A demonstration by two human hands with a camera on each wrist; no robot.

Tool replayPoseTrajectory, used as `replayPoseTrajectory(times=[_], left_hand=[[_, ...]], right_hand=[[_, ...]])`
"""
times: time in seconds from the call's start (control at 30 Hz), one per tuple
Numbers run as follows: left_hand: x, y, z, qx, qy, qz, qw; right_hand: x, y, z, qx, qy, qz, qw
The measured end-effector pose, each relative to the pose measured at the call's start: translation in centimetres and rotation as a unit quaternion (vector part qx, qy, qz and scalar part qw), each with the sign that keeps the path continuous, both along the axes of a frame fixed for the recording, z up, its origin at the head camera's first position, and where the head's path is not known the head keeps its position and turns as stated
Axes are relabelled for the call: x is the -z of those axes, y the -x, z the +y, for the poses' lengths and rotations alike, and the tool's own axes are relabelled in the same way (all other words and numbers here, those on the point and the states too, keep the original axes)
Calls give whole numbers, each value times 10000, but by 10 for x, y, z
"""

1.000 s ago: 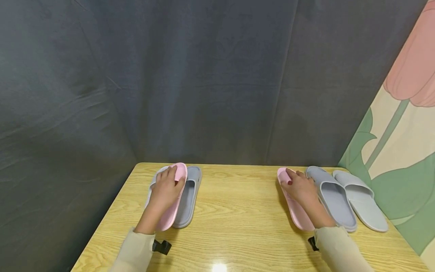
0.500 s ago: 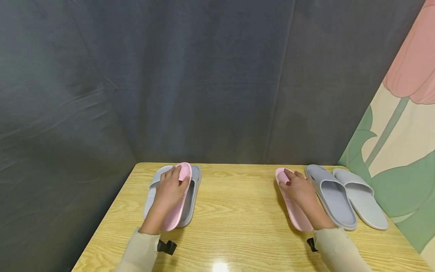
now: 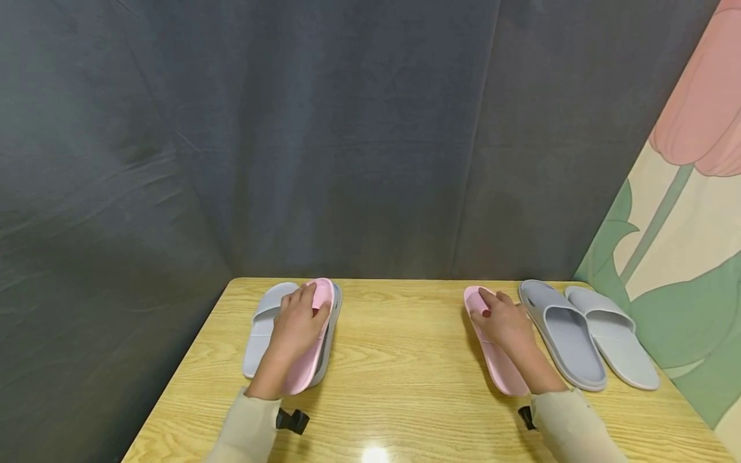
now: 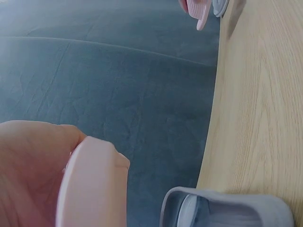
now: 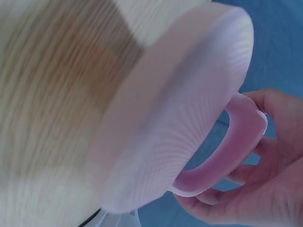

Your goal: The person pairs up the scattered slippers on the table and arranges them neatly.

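Note:
My left hand grips a pink slipper by its strap, fingers and thumb across the top. This slipper is raised and hides most of a dark grey slipper behind it. A light grey slipper lies to the left, partly behind the hand. With my right hand I hold another pink slipper; in the right wrist view my fingers curl round the strap, and the sole hangs above the wood. The left wrist view shows the edge of the left pink slipper against my palm.
To the right of my right hand lie a bluish-grey slipper and a light grey slipper, side by side. They rest on a wooden table. A dark cloth hangs at the back, and a flower-patterned panel stands at the right.
My left hand has moved right with its pink slipper, uncovering more of the light grey slipper and covering the dark grey one. My right hand has shifted slightly left with its pink slipper.

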State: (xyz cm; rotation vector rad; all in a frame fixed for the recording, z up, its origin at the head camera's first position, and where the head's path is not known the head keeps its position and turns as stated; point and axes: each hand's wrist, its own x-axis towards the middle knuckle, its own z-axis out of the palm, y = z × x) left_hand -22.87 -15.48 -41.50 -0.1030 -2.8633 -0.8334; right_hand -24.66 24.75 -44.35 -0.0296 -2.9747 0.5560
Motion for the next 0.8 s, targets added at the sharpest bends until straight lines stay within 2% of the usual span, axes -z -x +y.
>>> replayPoseTrajectory(times=[0.27,0.57,0.8], left_hand=[[1,1,10,8,6,60,10000],[4,1,22,91,-11,30,10000],[6,0,31,140,30,194,9997]], right_hand=[[-2,-2,-7,-8,146,-22,9999],[1,-4,-11,99,399,-311,9987],[-1,-6,-16,97,407,-288,9987]])
